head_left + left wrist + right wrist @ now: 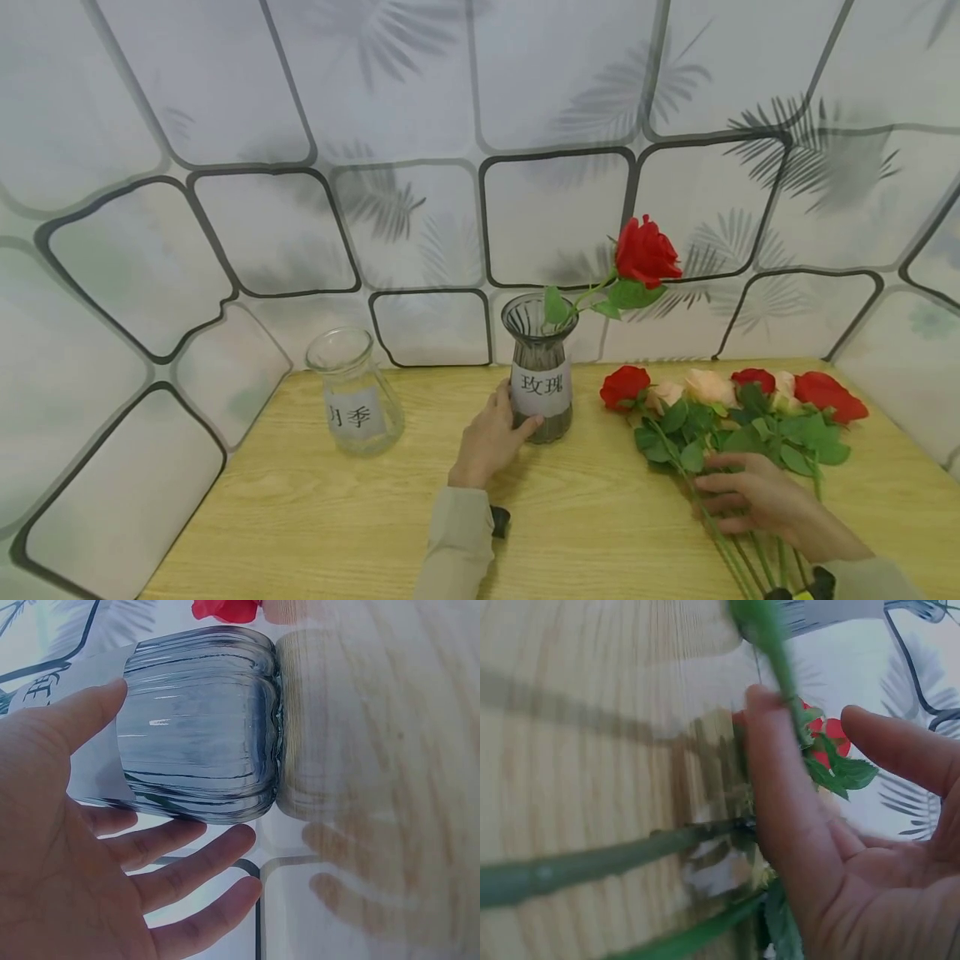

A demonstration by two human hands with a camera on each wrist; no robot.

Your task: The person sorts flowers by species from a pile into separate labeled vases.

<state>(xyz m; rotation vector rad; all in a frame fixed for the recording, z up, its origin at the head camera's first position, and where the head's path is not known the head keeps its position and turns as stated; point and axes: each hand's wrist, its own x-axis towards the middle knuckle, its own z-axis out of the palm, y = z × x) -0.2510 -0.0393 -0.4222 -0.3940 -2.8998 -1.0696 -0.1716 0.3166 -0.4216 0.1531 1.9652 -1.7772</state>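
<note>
A grey ribbed glass vase [540, 350] with a white label stands upright near the wall. One red rose [647, 254] leans out of it to the right. My left hand [491, 437] holds the vase low on its left side, thumb across the front at the label and fingers behind. To the right lies a bunch of red roses [624, 388] and peach roses [708, 387], blooms toward the wall. Over its stems is my right hand [761, 496]; in the right wrist view a green stem [769, 645] runs behind its index finger, with the thumb apart.
A clear glass vase [386, 417], also labelled, stands to the left on the wooden table [300, 517]. Behind the table rises a patterned wall [420, 225]. The bunch's stems [738, 558] reach toward the front edge.
</note>
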